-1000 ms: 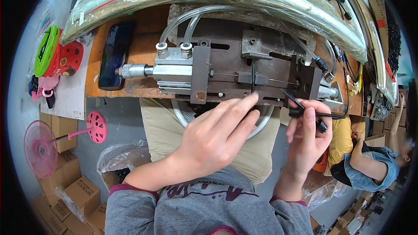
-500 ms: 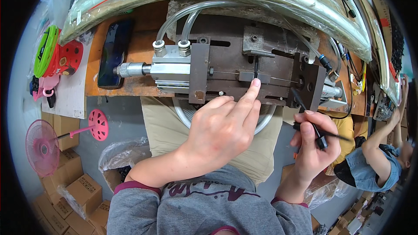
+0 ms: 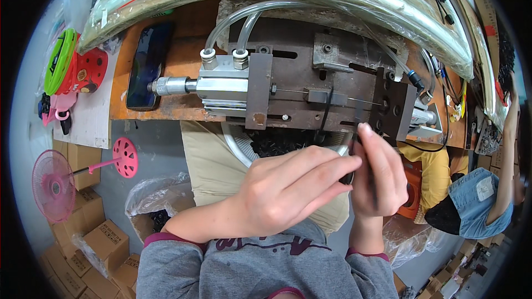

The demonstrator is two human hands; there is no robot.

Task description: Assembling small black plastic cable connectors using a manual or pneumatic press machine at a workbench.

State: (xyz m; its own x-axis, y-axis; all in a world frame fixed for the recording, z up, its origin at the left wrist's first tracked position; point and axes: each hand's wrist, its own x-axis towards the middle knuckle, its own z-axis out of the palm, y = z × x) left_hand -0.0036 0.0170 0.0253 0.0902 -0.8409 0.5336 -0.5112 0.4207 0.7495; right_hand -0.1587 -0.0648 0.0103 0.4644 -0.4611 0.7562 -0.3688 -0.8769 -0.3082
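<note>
My left hand reaches across to my right hand. Its fingertips close on the end of a black part, mostly hidden. My right hand is closed around thin black plastic rods, blurred, their lower ends hidden by the fingers. Both hands are in front of a dark metal fixture. A separate black rod, blurred, crosses the small grey block and the fixture's front edge, with no hand on it. A thin wire passes through that block.
A silver air cylinder with clear hoses sits at the fixture's left. Many black pieces fill a white-rimmed container on my lap. A phone lies on the orange bench. Another person is at the far right.
My left index finger has left the black rod at the block. That rod has slipped toward me over the front edge. My hands have come together, the right moving left.
</note>
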